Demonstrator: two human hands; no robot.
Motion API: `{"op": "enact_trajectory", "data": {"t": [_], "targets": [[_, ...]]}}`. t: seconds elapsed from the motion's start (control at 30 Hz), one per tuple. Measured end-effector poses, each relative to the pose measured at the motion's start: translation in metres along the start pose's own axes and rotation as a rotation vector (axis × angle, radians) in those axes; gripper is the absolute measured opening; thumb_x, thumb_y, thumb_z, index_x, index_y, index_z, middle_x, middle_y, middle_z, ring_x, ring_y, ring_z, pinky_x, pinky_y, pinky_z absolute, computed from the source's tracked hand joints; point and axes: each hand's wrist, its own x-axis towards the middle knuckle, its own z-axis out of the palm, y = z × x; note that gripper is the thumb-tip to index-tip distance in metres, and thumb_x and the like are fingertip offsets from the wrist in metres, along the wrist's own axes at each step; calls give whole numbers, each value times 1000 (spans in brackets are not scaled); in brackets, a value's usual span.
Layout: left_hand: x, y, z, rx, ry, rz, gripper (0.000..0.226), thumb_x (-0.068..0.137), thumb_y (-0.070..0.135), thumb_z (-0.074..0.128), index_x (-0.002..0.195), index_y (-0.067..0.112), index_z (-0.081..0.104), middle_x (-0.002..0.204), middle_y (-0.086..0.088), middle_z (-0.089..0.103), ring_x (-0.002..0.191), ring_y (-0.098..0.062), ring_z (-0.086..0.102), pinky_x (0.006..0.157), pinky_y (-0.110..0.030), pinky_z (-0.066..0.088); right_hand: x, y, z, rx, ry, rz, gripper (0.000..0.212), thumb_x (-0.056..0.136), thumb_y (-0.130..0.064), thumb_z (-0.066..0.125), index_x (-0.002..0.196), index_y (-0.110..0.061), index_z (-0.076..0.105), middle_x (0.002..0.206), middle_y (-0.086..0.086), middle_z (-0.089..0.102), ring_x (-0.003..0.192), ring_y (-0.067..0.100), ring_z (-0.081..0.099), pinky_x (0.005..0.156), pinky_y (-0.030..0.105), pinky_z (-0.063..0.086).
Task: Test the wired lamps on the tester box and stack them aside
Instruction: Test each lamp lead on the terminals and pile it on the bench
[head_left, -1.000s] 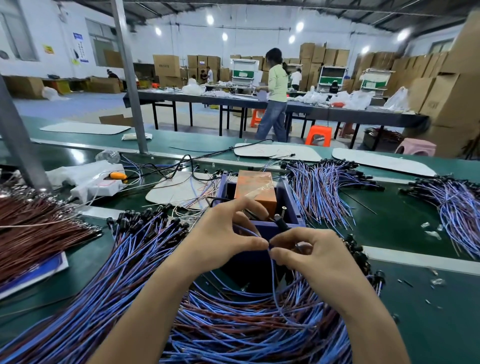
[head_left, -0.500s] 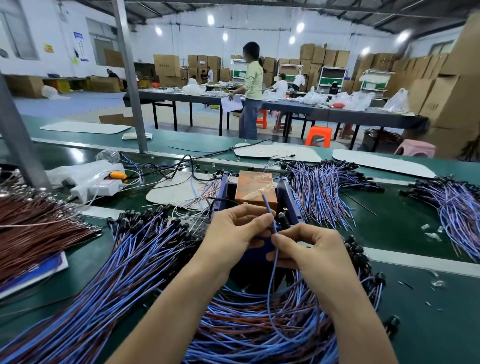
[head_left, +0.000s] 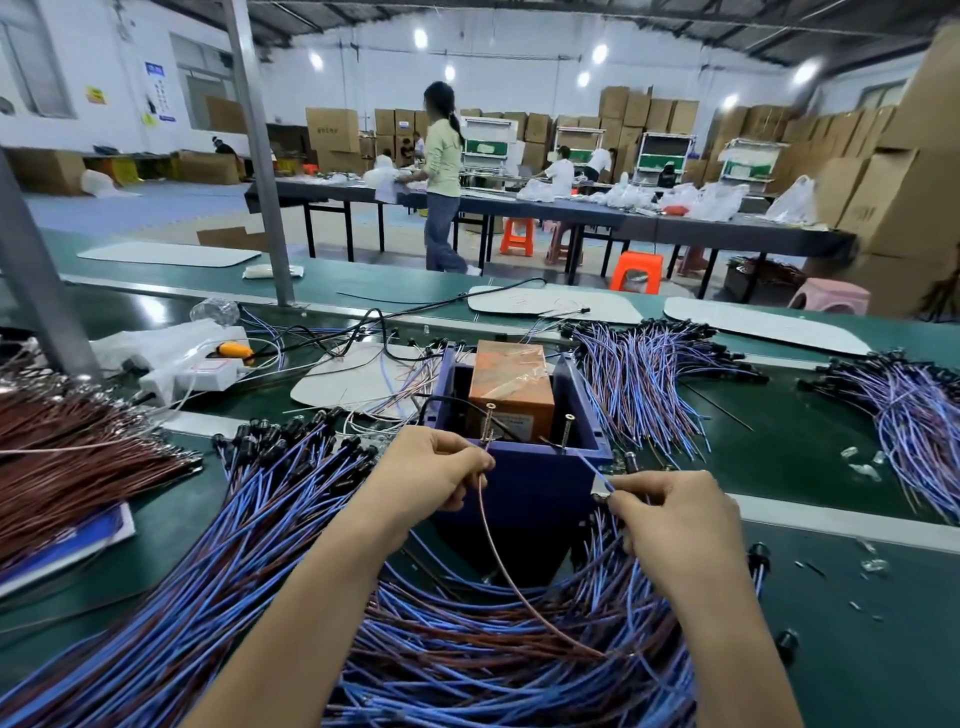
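Green workbench (head_left: 779, 431), carton-lined workshop: at lower centre, a worker's left hand (head_left: 431, 478) pinches one lamp's brown lead (head_left: 493, 545) beside the left contact screw (head_left: 488, 423) of the blue tester box (head_left: 530, 493); the right hand (head_left: 670, 519) pinches its blue lead (head_left: 589, 467), angled toward the right screw (head_left: 567, 431). Either lead could slip off contact or snag the wire heap (head_left: 467, 649) below, faking a failure.

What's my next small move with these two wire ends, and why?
Probably press each end onto its screw on the box: the left hand pinches the brown wire by the left screw, the right hand pinches the blue wire near the right screw.
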Motion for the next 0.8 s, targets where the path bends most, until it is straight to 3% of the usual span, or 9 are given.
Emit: {"op": "enact_trajectory", "data": {"t": [0.17, 0.33, 0.6, 0.8], "targets": [[2, -2, -3, 20, -10, 8, 17, 89, 6, 61, 75, 2, 71, 53, -1, 64, 39, -5, 44, 42, -14, 40, 2, 2, 5, -61, -3, 0, 20, 88, -10, 62, 99, -16, 77, 58, -8, 54, 50, 2, 49, 45, 9, 32], [2, -1, -4, 31, -20, 6, 17, 89, 5, 61, 74, 2, 70, 54, -2, 64, 37, -6, 44, 40, -14, 38, 1, -1, 9, -43, -1, -14, 17, 89, -12, 63, 99, -18, 76, 55, -6, 57, 34, 1, 49, 36, 9, 31], [4, -3, -4, 108, -29, -9, 17, 88, 6, 62, 73, 7, 70, 54, 1, 65, 37, -4, 44, 41, -14, 40, 0, -1, 5, 0, 28, -29, 18, 87, -6, 62, 95, -14, 76, 51, -3, 57, 30, 1, 49, 33, 7, 32], [2, -3, -5, 180, -20, 3, 16, 88, 8, 62, 75, 7, 71, 56, 0, 68, 40, -3, 49, 43, -14, 42, 1, -1, 5, -45, 46, -50, 19, 83, -9, 64, 92, -18, 78, 62, -3, 60, 60, 12, 54, 58, 20, 39]]}}
